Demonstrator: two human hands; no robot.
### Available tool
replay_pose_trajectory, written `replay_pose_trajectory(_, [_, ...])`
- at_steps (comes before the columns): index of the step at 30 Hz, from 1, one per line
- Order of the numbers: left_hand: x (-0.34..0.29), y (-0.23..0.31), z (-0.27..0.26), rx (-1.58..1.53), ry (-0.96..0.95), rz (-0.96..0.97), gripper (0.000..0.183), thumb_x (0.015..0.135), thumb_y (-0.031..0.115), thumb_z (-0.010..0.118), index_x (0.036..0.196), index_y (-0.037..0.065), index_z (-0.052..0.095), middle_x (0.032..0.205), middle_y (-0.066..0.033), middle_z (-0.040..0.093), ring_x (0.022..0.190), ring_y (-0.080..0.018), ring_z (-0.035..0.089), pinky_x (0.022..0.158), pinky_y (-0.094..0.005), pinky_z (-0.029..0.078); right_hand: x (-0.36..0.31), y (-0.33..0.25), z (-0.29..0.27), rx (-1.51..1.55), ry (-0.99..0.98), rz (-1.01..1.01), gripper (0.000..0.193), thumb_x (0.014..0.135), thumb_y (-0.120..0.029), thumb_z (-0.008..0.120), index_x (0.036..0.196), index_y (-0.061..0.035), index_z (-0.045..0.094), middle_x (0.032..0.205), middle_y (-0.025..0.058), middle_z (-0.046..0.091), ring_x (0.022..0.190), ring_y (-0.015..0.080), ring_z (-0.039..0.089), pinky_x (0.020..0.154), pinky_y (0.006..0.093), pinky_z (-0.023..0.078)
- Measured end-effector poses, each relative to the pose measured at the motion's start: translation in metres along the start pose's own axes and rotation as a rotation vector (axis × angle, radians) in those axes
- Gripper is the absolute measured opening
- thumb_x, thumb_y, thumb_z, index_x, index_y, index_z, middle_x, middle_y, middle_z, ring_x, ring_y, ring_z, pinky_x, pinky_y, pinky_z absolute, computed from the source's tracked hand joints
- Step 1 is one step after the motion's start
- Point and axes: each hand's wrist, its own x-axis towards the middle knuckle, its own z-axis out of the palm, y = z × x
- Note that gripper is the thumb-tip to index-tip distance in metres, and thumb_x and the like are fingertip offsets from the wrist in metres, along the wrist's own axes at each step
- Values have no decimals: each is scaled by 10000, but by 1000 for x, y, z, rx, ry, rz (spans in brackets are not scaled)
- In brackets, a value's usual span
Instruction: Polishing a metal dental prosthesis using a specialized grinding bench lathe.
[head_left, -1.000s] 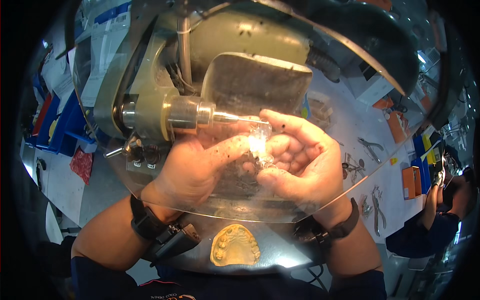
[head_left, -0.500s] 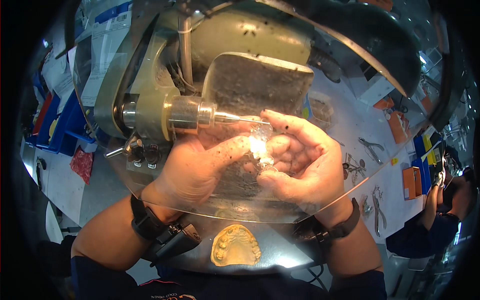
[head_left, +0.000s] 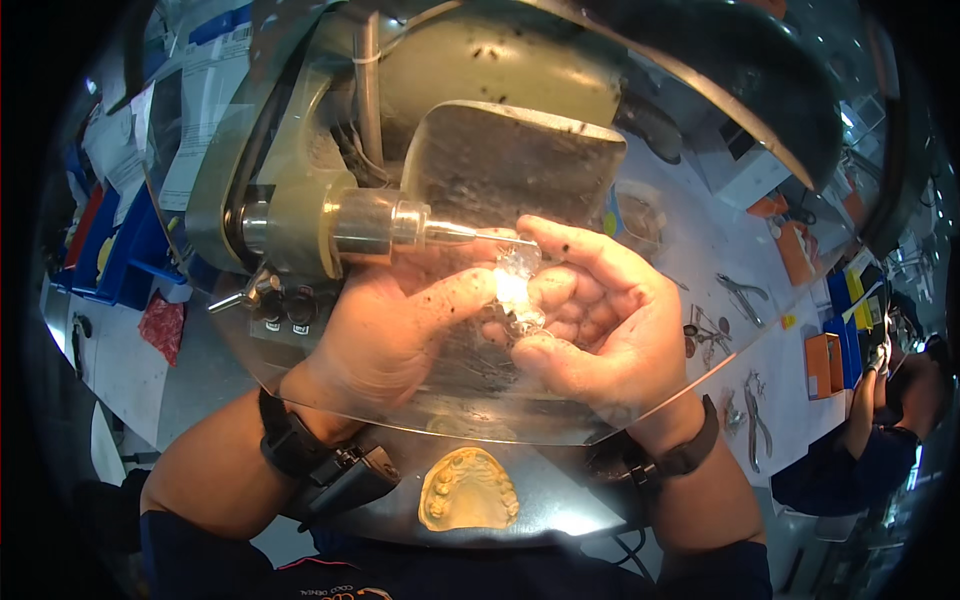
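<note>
Behind a clear shield, both hands hold a small shiny metal denture framework (head_left: 514, 292), partly washed out by glare. My left hand (head_left: 385, 325) is closed on its left side with the thumb on top. My right hand (head_left: 615, 325) grips the other side, thumb at the lower end and index finger stretched up to the bur tip. The thin bur (head_left: 500, 237) points right from the metal chuck (head_left: 375, 222) of a bench grinder (head_left: 300, 170). Its tip lies at the framework's upper end; whether they touch, I cannot tell.
A yellow dental cast (head_left: 468, 492) lies near me, below the shield. A metal guard plate (head_left: 510, 160) stands behind the bur. Pliers (head_left: 757, 425) and metal frameworks (head_left: 708, 335) lie at right. Blue bins (head_left: 120, 265) stand left. Another person's arm (head_left: 862, 415) shows far right.
The view has shifted slightly. Both hands keep their grip on the denture framework, which stays by the bur tip with at most a small tilt.
</note>
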Motion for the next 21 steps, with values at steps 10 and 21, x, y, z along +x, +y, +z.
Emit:
replay_pose_trajectory(10, [-1,-1,-1,-17,8,24,255,856,-3,594,1110,-3,578,1059,-116,631,932,-189,617,807,-305,512,2,0,3,-26,15,-9,688,696,66,731,1300,51,403,975,148,650,887,147,645,789,245,544])
replay_pose_trajectory(21, [0,-3,-1,13,30,-3,253,861,2,589,1114,-12,582,1056,-122,634,923,-181,616,811,-293,508,0,2,-2,-53,-6,-26,688,683,67,736,1290,50,412,984,142,649,881,149,649,793,250,545])
